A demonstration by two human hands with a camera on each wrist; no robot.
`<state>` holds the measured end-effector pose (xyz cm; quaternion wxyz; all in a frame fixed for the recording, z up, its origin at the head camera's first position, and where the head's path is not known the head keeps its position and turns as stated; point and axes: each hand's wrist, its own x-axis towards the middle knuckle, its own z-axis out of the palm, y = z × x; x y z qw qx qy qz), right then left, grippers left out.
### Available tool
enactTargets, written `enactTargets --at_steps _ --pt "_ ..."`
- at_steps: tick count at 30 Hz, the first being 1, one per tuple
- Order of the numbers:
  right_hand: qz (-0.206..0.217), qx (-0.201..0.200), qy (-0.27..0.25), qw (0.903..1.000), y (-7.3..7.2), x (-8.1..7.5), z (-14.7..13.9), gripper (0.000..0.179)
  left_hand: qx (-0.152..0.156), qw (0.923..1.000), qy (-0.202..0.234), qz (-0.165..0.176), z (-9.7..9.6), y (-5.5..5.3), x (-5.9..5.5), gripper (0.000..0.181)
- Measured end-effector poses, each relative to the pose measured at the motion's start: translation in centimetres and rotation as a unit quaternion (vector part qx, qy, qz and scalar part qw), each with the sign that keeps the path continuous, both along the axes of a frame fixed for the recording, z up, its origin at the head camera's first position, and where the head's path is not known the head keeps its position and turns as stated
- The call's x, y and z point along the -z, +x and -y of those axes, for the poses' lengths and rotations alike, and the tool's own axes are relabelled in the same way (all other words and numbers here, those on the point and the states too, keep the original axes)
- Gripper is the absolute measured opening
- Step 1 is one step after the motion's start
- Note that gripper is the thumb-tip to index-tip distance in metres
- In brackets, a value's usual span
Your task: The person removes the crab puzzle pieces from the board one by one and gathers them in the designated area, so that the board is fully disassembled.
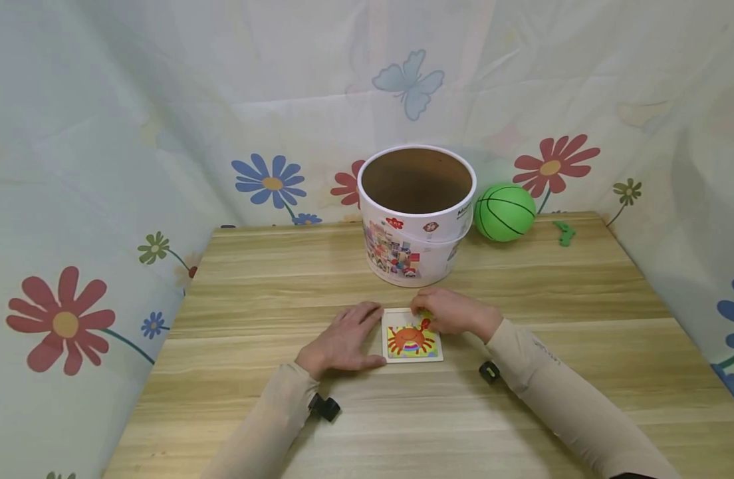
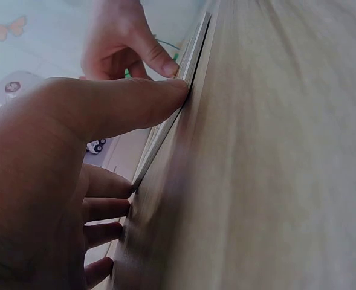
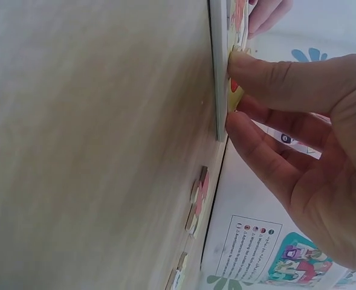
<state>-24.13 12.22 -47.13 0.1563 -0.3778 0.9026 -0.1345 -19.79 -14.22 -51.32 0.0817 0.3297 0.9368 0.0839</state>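
A wooden crab jigsaw puzzle [image 1: 410, 342] in a pale frame lies flat on the table, its orange crab on a yellow ground. My left hand [image 1: 346, 338] lies at its left side with the fingers spread and fairly straight; in the left wrist view the thumb [image 2: 156, 96] touches the frame's edge. At the puzzle's upper right corner, my right hand [image 1: 453, 311] pinches a yellow and red puzzle piece [image 3: 234, 93] between thumb and fingers, right at the board. The right hand hides part of that corner.
Behind the puzzle stands a white bucket [image 1: 417, 249] with printed sides. A green ball [image 1: 504, 213] and a small green object [image 1: 564, 233] are to its right. Loose flat pieces [image 3: 198, 202] lie beyond the frame in the right wrist view. A floral curtain [image 1: 319, 120] surrounds the table.
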Motion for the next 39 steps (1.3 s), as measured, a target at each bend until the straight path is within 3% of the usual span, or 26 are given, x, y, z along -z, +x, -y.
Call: enactTargets --at_steps 11,23,30,39 --pt "0.008 0.022 -0.017 0.9996 -0.1 0.1 -0.4 0.039 0.001 1.0000 0.004 0.007 0.1 0.1 -0.2 0.099" --pt "0.006 0.014 -0.040 0.9991 -0.2 0.3 -0.6 0.036 0.003 0.9999 0.010 0.008 0.1 0.4 -0.6 0.098" --pt "-0.018 -0.005 -0.058 0.9981 -0.1 0.7 -1.0 0.033 0.004 0.9999 0.009 0.004 0.0 0.5 -0.5 0.098" --pt "0.002 0.000 -0.066 0.9978 -0.1 0.4 -1.1 0.034 -0.001 0.9999 0.010 0.002 0.0 0.5 -0.3 0.098"
